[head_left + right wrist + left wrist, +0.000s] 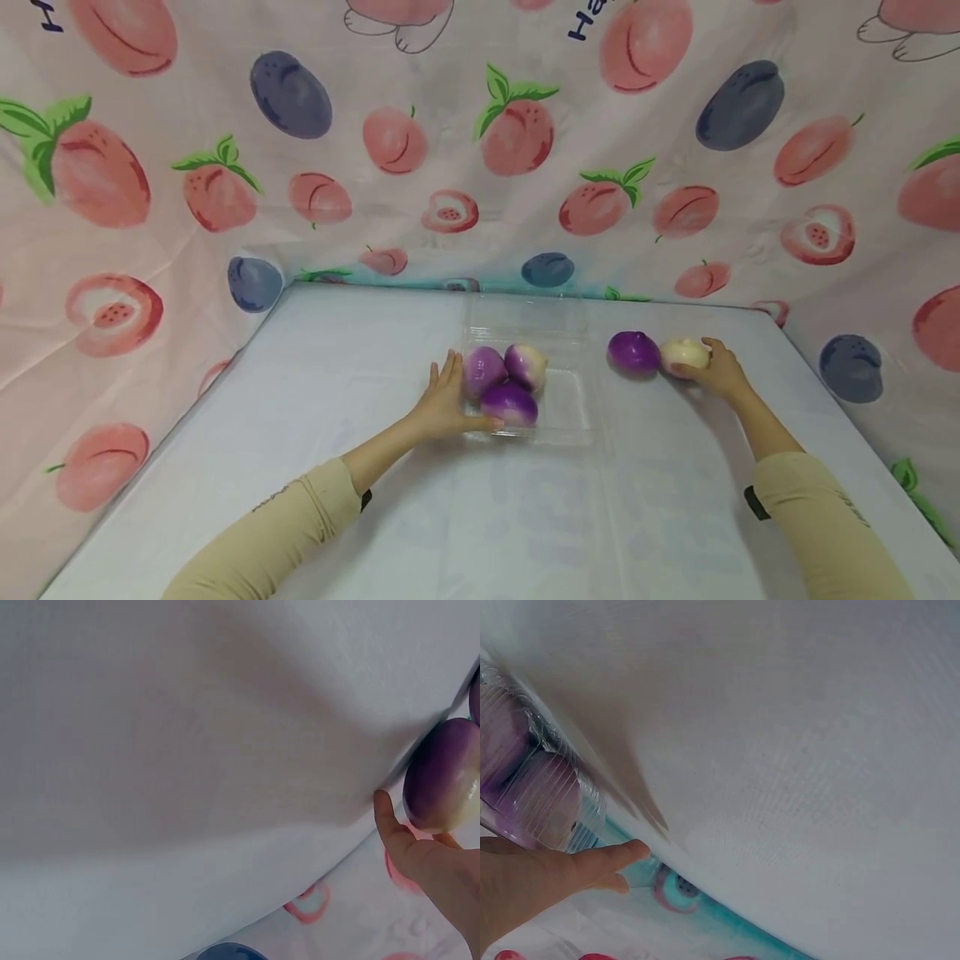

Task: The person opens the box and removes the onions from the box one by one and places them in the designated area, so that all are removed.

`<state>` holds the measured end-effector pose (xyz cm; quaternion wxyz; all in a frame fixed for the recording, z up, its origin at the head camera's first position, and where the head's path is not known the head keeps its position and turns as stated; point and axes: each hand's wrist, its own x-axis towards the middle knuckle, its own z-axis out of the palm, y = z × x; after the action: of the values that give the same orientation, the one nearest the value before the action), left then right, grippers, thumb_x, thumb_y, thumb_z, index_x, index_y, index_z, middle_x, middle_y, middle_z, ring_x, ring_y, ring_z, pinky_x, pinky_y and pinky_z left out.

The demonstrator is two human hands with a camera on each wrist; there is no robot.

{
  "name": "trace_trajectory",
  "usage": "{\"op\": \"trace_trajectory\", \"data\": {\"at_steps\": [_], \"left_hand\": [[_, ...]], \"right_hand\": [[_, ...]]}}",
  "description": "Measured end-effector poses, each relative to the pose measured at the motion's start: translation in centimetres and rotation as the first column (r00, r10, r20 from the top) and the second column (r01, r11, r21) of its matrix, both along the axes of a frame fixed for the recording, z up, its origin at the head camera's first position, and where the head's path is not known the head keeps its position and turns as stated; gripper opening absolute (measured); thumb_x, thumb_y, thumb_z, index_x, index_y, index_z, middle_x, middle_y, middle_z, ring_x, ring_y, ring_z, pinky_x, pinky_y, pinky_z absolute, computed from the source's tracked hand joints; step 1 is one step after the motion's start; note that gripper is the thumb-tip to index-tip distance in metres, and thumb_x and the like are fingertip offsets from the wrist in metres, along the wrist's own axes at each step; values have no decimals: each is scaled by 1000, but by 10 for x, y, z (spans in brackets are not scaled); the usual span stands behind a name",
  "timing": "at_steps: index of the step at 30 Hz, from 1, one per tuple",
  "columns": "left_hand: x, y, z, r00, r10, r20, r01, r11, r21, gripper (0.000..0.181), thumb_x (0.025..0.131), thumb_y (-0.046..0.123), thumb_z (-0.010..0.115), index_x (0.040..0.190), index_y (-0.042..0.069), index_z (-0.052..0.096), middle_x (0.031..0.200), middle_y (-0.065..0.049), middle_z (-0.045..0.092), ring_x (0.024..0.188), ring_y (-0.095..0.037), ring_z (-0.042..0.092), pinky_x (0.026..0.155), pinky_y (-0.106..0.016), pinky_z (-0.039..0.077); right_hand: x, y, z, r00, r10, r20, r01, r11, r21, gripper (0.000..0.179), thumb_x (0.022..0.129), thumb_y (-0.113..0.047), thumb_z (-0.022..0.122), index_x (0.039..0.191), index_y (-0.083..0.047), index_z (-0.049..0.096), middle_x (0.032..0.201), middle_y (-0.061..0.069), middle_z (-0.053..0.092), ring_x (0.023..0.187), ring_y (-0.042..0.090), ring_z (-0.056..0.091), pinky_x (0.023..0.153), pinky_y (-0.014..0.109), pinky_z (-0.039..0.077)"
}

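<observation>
Three glossy, round, purple-and-cream turnip-like vegetables (510, 404) sit clustered in the left part of a clear, thin-walled plastic container (567, 400), its hinged transparent lid (525, 315) laid back on a white-covered table (360, 350). At the container's left side, a person's left hand (441, 411) spreads its fingers almost straight, thumb along the front rim, bracing rather than gripping. Well to the right, outside the container, the right hand (722, 371) curls thumb and fingers around a smooth, mostly cream round vegetable (684, 357) with a small pointed tip; how firmly it is held cannot be told. The right wrist view shows a purple flank on that piece. Touching it on the left lies a deep-purple, shiny round vegetable (633, 353), also on the table. The vegetables look firm and likely light, their polished skins apt to slip or roll; a grip around the widest part, thumb opposite fingers, should serve best. The container appears flimsy and easily nudged, best steadied by its side wall or rim without squeezing.
</observation>
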<state>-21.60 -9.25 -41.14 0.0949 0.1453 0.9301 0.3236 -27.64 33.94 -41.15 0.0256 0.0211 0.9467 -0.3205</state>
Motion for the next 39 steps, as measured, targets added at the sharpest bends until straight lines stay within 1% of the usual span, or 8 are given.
{"op": "trace_trajectory", "data": {"at_steps": [6,14,18,25,27,31,34,39], "left_hand": [[1,0,-2,1000,-5,-2,5,1000,1,128,68,57,76,148,-7,0,156,-24,-7,140,-50,-7,114,-60,14],[0,0,-4,1000,-1,-3,1,1000,0,128,68,57,76,148,-6,0,156,-24,-7,140,-50,-8,113,-61,14],[0,0,-4,1000,2,9,-1,1000,-6,128,68,58,76,149,-5,-2,156,-22,-9,141,-49,-10,114,-60,12],[1,-1,-3,1000,6,6,-6,1000,3,128,68,58,76,149,-5,-1,156,-22,-8,140,-49,-10,114,-60,13],[1,-1,-3,1000,5,8,-5,1000,0,128,68,58,76,149,-5,-1,156,-22,-8,141,-49,-10,114,-60,13],[-1,-1,-3,1000,3,5,-3,1000,-5,129,68,60,75,149,-4,-2,156,-22,-9,140,-49,-9,113,-60,13],[-2,0,-3,1000,3,5,-3,1000,-11,129,68,60,75,149,-3,-3,156,-20,-10,140,-49,-10,113,-61,13],[-3,0,-5,1000,2,10,-2,1000,-7,129,67,60,75,149,-3,-3,156,-20,-11,140,-49,-11,113,-61,12]], "right_hand": [[-1,-1,-1,1000,11,-23,-11,1000,18,85,87,-28,62,138,22,15,126,49,34,117,57,37,100,62,34],[-3,-2,1,989,55,-139,-47,997,61,71,90,-24,61,133,21,28,126,50,33,118,61,33,100,66,30],[-2,-6,3,967,61,-246,-49,997,57,64,88,-21,63,130,19,36,128,47,36,121,60,32,101,67,27],[5,-24,12,898,52,-437,-51,999,15,51,87,-14,65,126,14,46,128,41,42,118,56,37,99,65,29],[7,-31,14,885,45,-463,-56,998,-9,49,86,-12,66,125,13,48,127,39,44,116,55,39,98,65,31],[10,-44,15,882,28,-471,-65,996,-61,48,86,-10,66,126,10,49,128,35,47,115,52,43,95,62,36],[11,-55,15,878,49,-476,-97,992,-76,47,86,-10,66,126,9,49,128,33,48,115,50,45,93,61,39],[11,-70,14,858,87,-506,-144,987,-74,47,84,-6,68,124,10,50,124,32,50,109,49,49,89,60,45]]}}
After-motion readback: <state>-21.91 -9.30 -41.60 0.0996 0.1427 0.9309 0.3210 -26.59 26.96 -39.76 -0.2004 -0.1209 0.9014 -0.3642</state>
